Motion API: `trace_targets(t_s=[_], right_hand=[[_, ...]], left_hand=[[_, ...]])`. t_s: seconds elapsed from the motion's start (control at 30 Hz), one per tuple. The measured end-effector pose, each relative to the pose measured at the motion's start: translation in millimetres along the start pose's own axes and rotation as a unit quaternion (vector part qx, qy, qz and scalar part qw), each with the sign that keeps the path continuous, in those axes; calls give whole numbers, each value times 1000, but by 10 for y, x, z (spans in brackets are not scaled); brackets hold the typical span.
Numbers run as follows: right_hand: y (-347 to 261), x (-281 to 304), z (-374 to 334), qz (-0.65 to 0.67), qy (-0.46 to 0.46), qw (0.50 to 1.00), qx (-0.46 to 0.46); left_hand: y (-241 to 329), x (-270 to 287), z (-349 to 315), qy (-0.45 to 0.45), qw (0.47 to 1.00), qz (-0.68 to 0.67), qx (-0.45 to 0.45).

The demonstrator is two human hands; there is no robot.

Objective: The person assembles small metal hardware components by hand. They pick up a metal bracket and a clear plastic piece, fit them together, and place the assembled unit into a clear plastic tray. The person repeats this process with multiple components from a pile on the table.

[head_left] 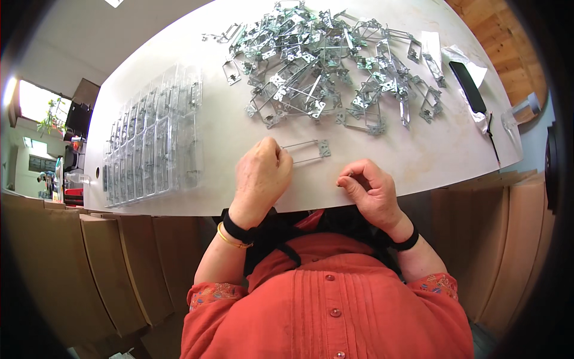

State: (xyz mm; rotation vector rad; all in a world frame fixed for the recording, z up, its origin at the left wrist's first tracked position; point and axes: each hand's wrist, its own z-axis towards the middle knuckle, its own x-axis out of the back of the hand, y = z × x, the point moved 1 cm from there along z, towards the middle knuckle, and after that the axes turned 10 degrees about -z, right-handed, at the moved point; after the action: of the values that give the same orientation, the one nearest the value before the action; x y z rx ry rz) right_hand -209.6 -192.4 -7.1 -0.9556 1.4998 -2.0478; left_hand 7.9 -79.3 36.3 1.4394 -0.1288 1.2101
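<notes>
My left hand [262, 178] is closed around one end of a small metal frame [324, 148] near the table's front edge. Two thin parallel rods reach from the fist to a flat plate with holes at the frame's right end; the end inside my fingers is hidden. To the right, apart from the frame, my right hand [373, 194] is curled with thumb and forefinger pinched together. Whatever may be between those fingertips is too small to make out. Beyond both hands lies a large tangled pile of similar metal frames [299, 90].
Clear plastic trays [156, 140] with metal parts in their compartments stand on the left of the white table [221, 173]. At the right lie a dark phone-like slab [467, 87], a thin black tool [494, 140] and a clear cup [521, 112]. Cardboard boxes [98, 263] flank me below.
</notes>
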Motion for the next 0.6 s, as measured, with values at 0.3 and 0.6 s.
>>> trace_targets(t_s=[0.3,0.6], right_hand=[[16,-63,9,-32,21,999,-6],[-30,-117,25,-62,39,997,-11]], left_hand=[[-54,188,-392,42,998,52,-1],[-153,179,-608,-49,993,33,-100]])
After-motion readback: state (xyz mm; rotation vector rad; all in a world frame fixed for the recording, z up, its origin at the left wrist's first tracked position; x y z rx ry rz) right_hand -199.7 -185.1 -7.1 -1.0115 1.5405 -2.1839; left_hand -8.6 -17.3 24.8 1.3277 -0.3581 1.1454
